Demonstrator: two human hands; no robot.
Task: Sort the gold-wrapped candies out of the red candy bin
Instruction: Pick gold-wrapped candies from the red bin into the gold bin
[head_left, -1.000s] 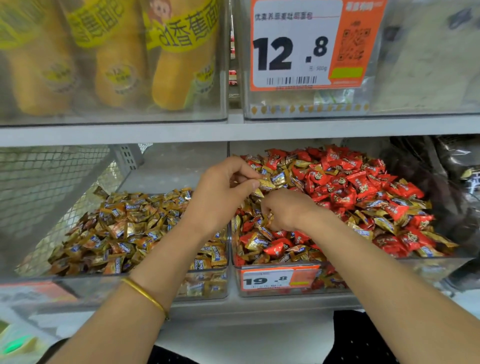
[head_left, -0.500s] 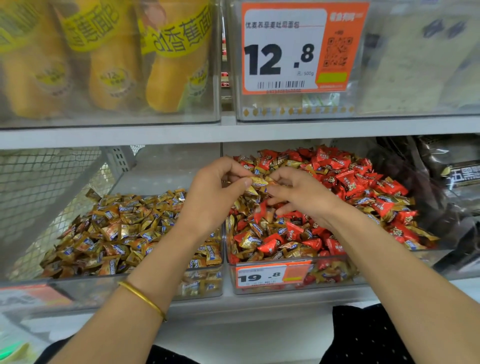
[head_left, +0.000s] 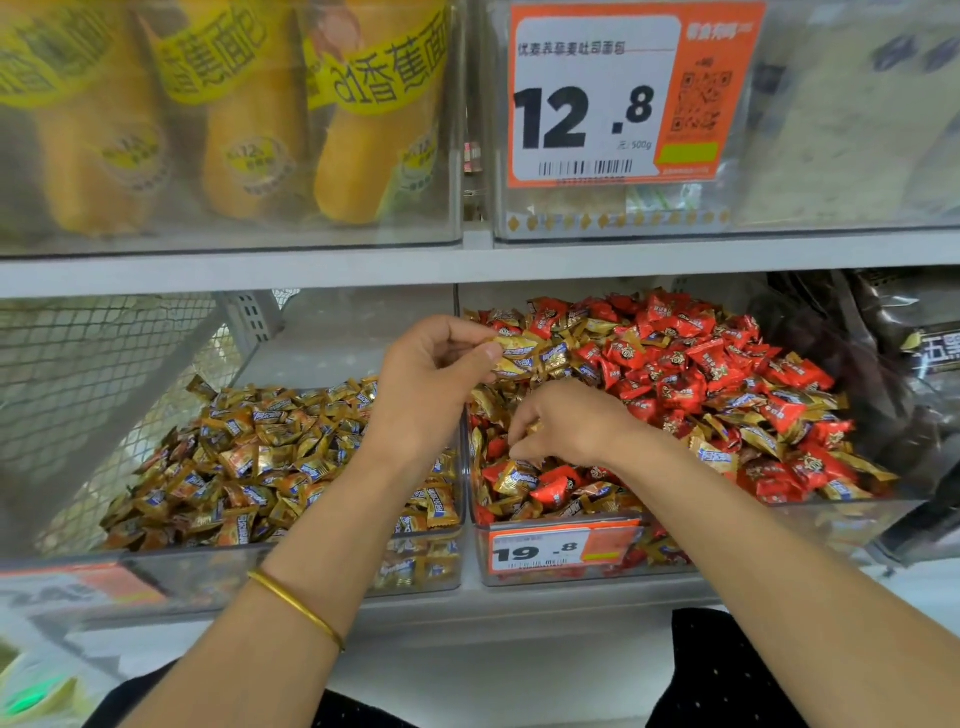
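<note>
A: Two clear bins sit side by side on the lower shelf. The left bin (head_left: 311, 577) holds a low heap of gold-wrapped candies (head_left: 260, 467) and nothing else.

B: And the arms?

A: The person's left forearm reaches over that bin, with a thin gold bangle (head_left: 296, 603) on the wrist. The left hand (head_left: 431, 384) is raised over the divide between the bins. Its fingers are curled, and thumb and forefinger pinch a small bunch of gold ones at the far-left corner of the mixed pile.

B: The right hand?

A: The right hand (head_left: 566, 426) is just nearer and lower, in the near-left part of the red candy bin (head_left: 779, 530). The fingers curl down into the heap, tips drawn together on a gold wrapper.

B: What's in that bin?

A: It's mixed. Red candies (head_left: 675, 364) lie thick toward the far side and the right. Gold ones are scattered all through and are densest at the left, under the hands. An orange price tag (head_left: 561, 551) reading 19.8 sits on the front wall. Dark packets (head_left: 909, 338) lie beyond the bin on the right.
</note>
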